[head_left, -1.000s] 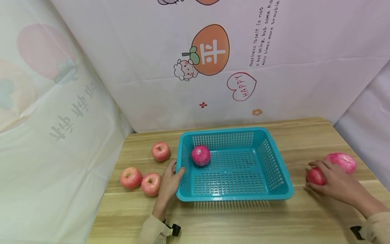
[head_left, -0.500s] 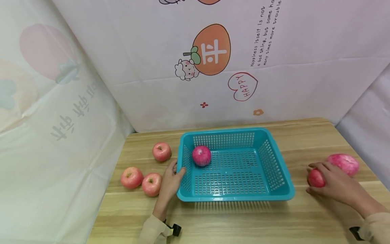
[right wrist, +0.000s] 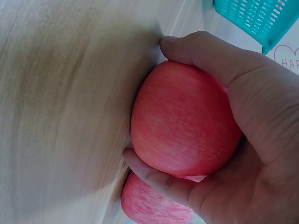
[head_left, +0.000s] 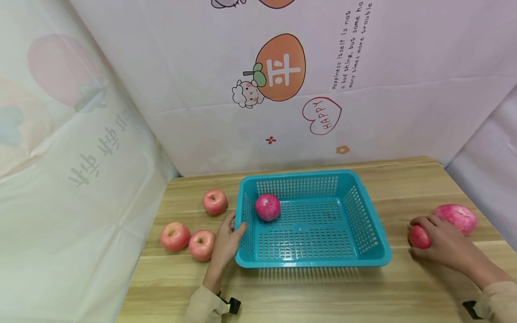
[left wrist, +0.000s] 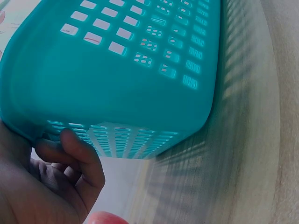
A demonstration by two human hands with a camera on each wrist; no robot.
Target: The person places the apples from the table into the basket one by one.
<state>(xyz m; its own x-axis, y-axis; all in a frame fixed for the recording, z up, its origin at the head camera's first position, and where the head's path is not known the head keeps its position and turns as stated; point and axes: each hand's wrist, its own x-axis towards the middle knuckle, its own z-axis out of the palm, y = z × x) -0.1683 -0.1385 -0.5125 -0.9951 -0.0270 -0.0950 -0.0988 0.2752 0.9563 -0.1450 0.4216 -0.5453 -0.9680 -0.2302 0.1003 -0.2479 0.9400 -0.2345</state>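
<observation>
A turquoise plastic basket (head_left: pixel 307 262) with perforated walls stands mid-table. My left hand (head_left: pixel 227 240) grips its left rim, thumb over the edge and fingers curled against the outer wall, as the left wrist view shows. Inside, at the back left, lies a round magenta fruit (head_left: pixel 267 207). Over on the right, my right hand (head_left: pixel 446 244) holds a red apple (right wrist: pixel 184 121), thumb on one side and fingers on the other. The apple appears to rest on the table. Just behind that hand lies a larger, mottled pink-and-white fruit (head_left: pixel 456 217), partly hidden by it.
Three pinkish apples, one farther back (head_left: pixel 214 201), one at the left (head_left: pixel 175 236) and one beside my left wrist (head_left: pixel 201 245), lie left of the basket. The wooden table (head_left: pixel 315 296) meets a printed white cloth (head_left: pixel 226 143) at its back edge.
The fingers of my right hand have drawn in slightly around the red apple. My left hand and the basket stay in place; the head view shifts a little.
</observation>
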